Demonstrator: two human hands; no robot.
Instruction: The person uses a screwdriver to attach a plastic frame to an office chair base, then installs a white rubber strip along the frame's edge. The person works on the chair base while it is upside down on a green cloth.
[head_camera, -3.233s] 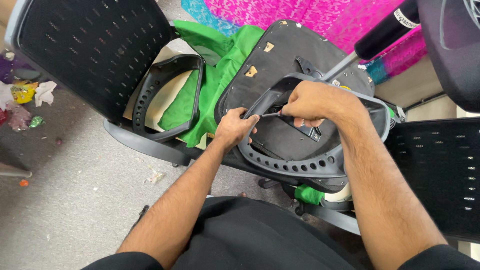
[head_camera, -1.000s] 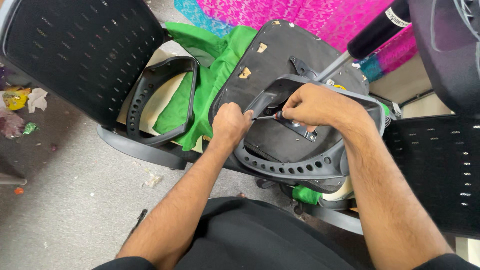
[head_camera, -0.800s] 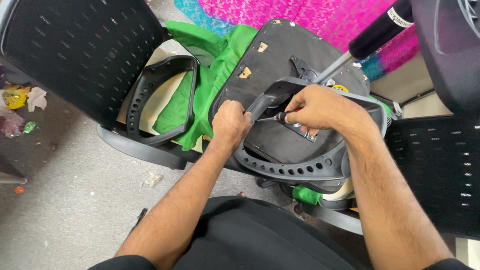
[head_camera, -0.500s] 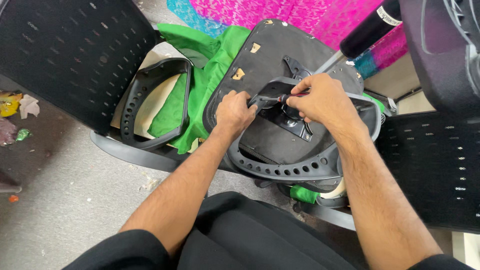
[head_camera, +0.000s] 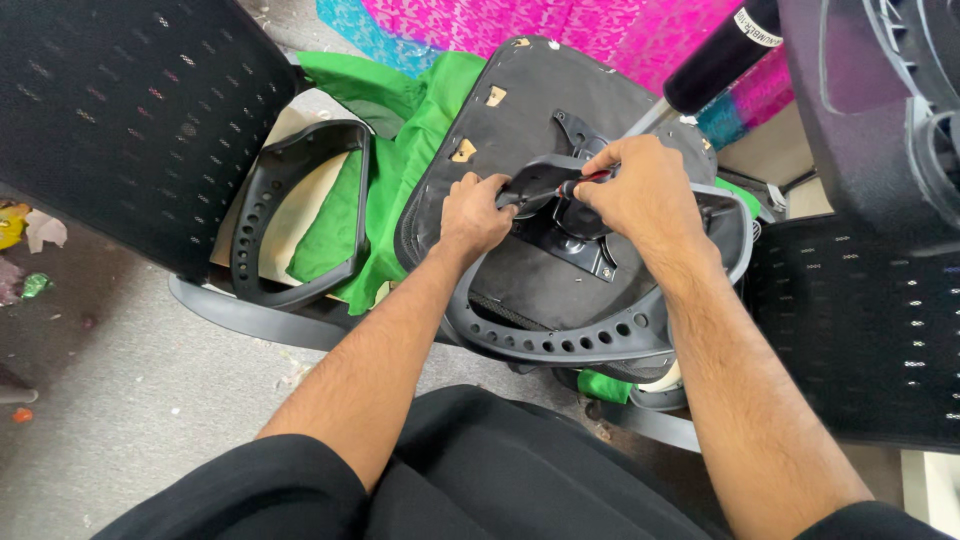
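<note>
An upturned black chair seat (head_camera: 520, 110) lies in front of me with a black metal bracket plate (head_camera: 578, 250) on its underside. A black perforated plastic armrest frame (head_camera: 560, 345) loops around it. My left hand (head_camera: 475, 215) grips the frame's upper bar beside the bracket. My right hand (head_camera: 635, 190) is closed around a small tool with a red and black handle (head_camera: 590, 178), held against the same bar. Its tip is hidden by my fingers.
A second perforated frame (head_camera: 300, 220) lies left on green cloth (head_camera: 400, 170). Black mesh chair backs stand at left (head_camera: 120, 110) and right (head_camera: 860, 330). A black gas cylinder (head_camera: 720, 55) crosses pink fabric (head_camera: 600, 30). Scraps litter the grey floor (head_camera: 30, 240).
Both hands stay on the frame's bar over the bracket. My left hand has slid slightly along the bar toward my right, and the view has closed in on the seat.
</note>
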